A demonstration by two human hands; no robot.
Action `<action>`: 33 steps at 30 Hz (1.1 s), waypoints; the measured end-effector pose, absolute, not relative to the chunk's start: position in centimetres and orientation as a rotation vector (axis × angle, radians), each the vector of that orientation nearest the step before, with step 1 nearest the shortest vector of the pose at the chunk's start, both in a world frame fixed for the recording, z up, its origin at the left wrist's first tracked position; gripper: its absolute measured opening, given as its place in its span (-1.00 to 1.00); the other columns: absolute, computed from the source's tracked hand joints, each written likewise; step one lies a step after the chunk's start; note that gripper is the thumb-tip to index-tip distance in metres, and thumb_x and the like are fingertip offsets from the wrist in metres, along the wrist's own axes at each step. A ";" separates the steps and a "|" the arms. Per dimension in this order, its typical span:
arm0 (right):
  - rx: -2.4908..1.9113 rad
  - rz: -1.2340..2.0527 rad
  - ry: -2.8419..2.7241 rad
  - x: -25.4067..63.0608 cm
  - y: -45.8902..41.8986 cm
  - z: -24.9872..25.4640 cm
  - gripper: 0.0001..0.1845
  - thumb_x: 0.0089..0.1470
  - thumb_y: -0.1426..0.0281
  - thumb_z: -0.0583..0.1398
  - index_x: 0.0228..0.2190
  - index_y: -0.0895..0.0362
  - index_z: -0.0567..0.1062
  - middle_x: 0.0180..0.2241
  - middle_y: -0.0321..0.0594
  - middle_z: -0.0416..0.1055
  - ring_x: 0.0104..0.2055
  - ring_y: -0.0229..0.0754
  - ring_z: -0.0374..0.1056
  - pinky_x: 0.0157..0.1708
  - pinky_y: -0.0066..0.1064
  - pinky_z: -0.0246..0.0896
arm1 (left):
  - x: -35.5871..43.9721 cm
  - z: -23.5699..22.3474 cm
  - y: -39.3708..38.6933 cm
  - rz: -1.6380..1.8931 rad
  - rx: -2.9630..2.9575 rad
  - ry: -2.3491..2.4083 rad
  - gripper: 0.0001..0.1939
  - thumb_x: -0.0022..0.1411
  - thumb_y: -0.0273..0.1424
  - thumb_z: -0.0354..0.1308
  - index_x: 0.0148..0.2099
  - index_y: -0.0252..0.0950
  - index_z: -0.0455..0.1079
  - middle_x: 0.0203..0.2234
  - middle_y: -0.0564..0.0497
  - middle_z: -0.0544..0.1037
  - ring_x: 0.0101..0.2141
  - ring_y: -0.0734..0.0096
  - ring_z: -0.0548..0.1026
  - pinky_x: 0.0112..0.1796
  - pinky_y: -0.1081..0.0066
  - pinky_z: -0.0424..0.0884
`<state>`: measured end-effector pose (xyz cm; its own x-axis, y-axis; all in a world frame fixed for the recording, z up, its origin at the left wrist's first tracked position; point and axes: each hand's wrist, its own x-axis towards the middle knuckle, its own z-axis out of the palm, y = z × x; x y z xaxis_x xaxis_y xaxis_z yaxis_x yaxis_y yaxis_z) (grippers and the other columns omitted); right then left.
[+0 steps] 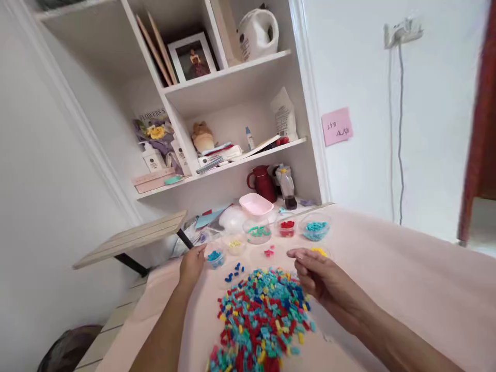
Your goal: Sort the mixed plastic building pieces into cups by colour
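A large heap of small plastic building bricks in mixed colours covers the middle of the pink tabletop. My left hand is at the left rim of a clear bowl of blue bricks, its fingers together and bent at the edge. To the right of the heap, my right hand hovers with its fingers curled toward the thumb; anything between the fingertips is too small to make out. Dark blue bricks and pink bricks lie in small groups behind the heap.
Clear containers of pale yellow, green, red and turquoise bricks stand farther back. Yellow bricks are partly behind my right hand. A pink basin, a red jug and a bottle stand below the shelves.
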<state>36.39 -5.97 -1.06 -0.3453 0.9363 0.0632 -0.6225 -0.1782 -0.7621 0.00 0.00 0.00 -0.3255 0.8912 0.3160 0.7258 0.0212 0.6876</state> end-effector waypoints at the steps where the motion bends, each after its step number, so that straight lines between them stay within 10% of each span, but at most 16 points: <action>1: -0.518 1.747 -0.857 36.7 -5.9 -1.0 -0.74 0.00 0.27 0.28 -0.27 0.15 0.50 -0.55 -0.40 0.12 -0.61 -0.45 -0.01 -0.64 -0.55 -0.14 | 0.1 -0.1 -0.4 1.199 1.673 2.093 -0.65 0.26 -0.29 0.09 0.07 -0.28 0.31 -0.01 -0.08 0.43 -0.12 0.31 0.47 -0.15 0.17 0.43; 12: -0.614 1.776 -1.027 36.2 -6.2 -1.9 -0.75 0.00 0.26 0.28 -0.29 0.15 0.50 -0.57 -0.39 0.12 -0.60 -0.41 -0.05 -0.62 -0.51 -0.15 | 2.0 -4.1 -8.5 1.159 1.715 1.916 -0.65 0.25 -0.28 0.09 0.05 -0.29 0.32 -0.05 -0.07 0.45 -0.15 0.32 0.48 -0.16 0.19 0.44; 18: -0.666 1.764 -1.086 36.2 -6.3 -2.2 -0.75 0.04 0.23 0.25 -0.29 0.15 0.50 -0.61 -0.40 0.11 -0.60 -0.40 -0.06 -0.60 -0.51 -0.16 | 3.8 -4.9 -11.2 1.166 1.822 1.769 -0.85 0.12 -0.37 0.14 -0.36 -0.22 0.54 -0.24 -0.03 0.45 -0.19 0.33 0.47 -0.18 0.36 0.41; 33: -0.689 1.791 -1.146 36.2 -6.4 -2.1 -0.75 0.05 0.21 0.23 -0.31 0.14 0.51 -0.61 -0.38 0.13 -0.61 -0.40 -0.03 -0.60 -0.50 -0.17 | 4.9 -5.0 -11.8 0.979 1.930 1.714 -0.80 0.15 -0.43 0.11 -0.23 -0.13 0.53 -0.16 -0.06 0.41 -0.08 0.27 0.39 -0.05 0.28 0.34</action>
<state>36.19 -6.38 -2.15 -0.4626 0.8866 0.0043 -0.3752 -0.1914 -0.9070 4.91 -11.82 -4.99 0.0140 0.9689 0.2471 0.7049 -0.1848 0.6848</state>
